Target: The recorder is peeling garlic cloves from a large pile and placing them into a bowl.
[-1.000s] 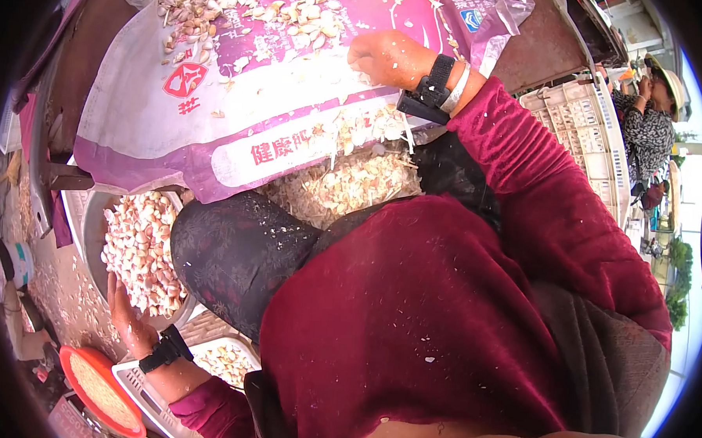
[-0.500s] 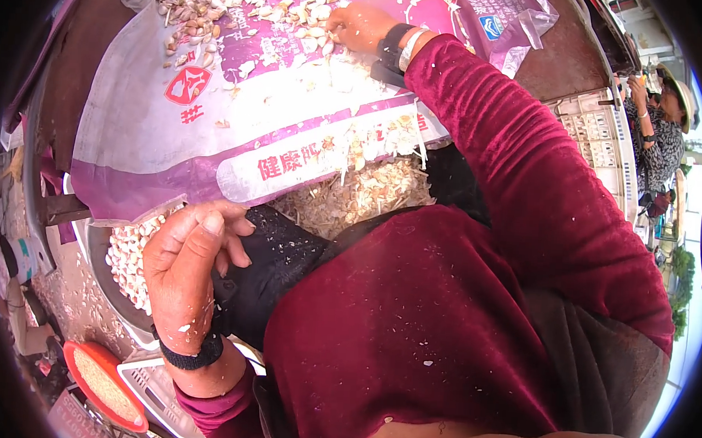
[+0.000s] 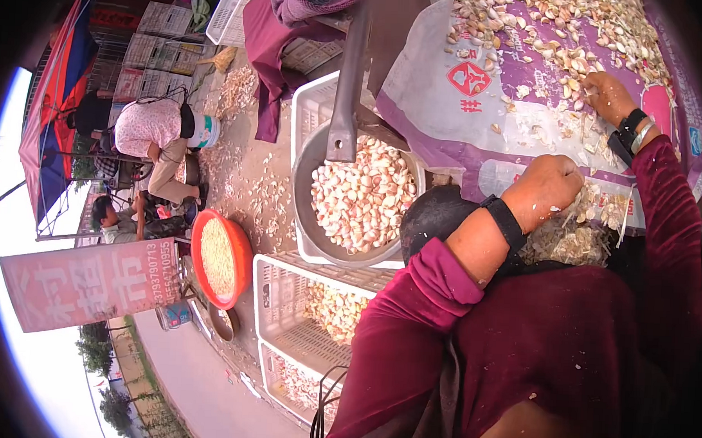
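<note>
A purple-and-white plastic sack (image 3: pixel 430 105) lies spread over the work surface, with garlic cloves (image 3: pixel 578 41) and loose skins on it. My right hand (image 3: pixel 611 101) is among the cloves, fingers bent together; what they hold is too small to tell. My left hand (image 3: pixel 540 194) is closed at the sack's near edge, over a heap of dry skins (image 3: pixel 561 244), its fingertips hidden. To the left, a grey metal bowl (image 3: pixel 304 209) full of pale peeled-looking cloves sits in a white crate (image 3: pixel 300 99).
A red basin (image 3: pixel 243 257) of small pale pieces and white crates (image 3: pixel 258 293) of cloves stand left. A metal bar (image 3: pixel 346 78) juts beside the bowl. Two or more other people (image 3: pixel 147 128) sit beyond, near stacked crates (image 3: pixel 160 23) and a signboard (image 3: pixel 66 285).
The view has swung left, bringing bowls, crates and people in. My left hand rose from beside the bowl to the sack's edge and closed; my right hand moved farther into the cloves.
</note>
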### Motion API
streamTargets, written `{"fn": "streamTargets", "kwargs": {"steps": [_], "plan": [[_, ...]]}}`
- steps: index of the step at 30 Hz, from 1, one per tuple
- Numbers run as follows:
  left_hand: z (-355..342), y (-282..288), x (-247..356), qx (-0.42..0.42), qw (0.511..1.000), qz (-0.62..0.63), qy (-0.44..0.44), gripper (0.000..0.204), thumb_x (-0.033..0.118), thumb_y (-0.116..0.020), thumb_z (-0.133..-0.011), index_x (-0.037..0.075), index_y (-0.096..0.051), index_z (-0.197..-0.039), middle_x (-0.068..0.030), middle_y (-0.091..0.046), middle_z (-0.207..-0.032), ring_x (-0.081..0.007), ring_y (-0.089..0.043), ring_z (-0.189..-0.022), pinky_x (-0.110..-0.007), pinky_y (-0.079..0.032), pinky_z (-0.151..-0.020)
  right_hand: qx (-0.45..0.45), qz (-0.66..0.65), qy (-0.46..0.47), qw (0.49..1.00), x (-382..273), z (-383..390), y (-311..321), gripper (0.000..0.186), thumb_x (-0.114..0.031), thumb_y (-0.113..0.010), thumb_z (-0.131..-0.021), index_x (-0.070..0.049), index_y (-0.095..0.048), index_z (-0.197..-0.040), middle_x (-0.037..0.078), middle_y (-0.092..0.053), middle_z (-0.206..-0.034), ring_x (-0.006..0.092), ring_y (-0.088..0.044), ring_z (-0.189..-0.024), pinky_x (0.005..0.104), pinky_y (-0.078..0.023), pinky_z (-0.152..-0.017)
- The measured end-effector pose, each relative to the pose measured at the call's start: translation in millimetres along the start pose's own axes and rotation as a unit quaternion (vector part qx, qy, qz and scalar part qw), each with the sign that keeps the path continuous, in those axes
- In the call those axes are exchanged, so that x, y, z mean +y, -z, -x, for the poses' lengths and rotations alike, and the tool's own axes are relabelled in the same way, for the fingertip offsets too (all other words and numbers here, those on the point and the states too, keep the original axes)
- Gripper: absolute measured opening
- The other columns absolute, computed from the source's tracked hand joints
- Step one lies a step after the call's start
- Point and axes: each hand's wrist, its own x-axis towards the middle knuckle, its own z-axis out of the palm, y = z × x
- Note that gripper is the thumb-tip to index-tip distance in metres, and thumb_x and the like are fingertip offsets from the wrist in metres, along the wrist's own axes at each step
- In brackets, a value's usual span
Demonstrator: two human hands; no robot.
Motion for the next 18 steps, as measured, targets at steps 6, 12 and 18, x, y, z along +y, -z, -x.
{"fn": "streamTargets", "kwargs": {"steps": [6,12,18], "plan": [[-4.3,14.1,10.2,0.060,0.994,0.087,0.028,0.023,0.019,-0.052,-0.086,-0.003,-0.056,-0.091,-0.0097,-0.059,-0.067,-0.0151,-0.053,-0.044,-0.027,-0.038,-0.039,0.030,-0.079,-0.029,0.996,-8.5,8.6,8.6,0.022,0.001,-0.060,-0.071,-0.001,-0.062,-0.093,0.010,-0.063,-0.084,0.0202,-0.060,-0.079,0.0313,-0.047,-0.071],[6.2,13.9,18.1,0.061,0.981,0.179,0.052,0.029,0.026,-0.050,-0.089,-0.001,-0.051,-0.099,-0.0096,-0.057,-0.065,-0.0151,-0.051,-0.042,-0.027,-0.032,-0.034,-0.129,-0.322,0.014,0.938,-142.7,54.3,47.1,0.020,0.004,-0.058,-0.073,-0.001,-0.062,-0.092,0.006,-0.056,-0.084,0.0134,-0.055,-0.074,0.0273,-0.044,-0.065],[13.6,8.8,8.3,-0.013,0.988,0.154,0.025,0.028,0.026,-0.051,-0.090,-0.002,-0.055,-0.089,-0.0091,-0.056,-0.058,-0.0137,-0.048,-0.037,-0.027,-0.032,-0.033,-0.133,-0.304,0.076,0.940,-165.3,80.7,59.7,0.021,0.005,-0.054,-0.075,0.001,-0.062,-0.094,0.006,-0.054,-0.083,0.0116,-0.053,-0.074,0.0250,-0.042,-0.063]]}}
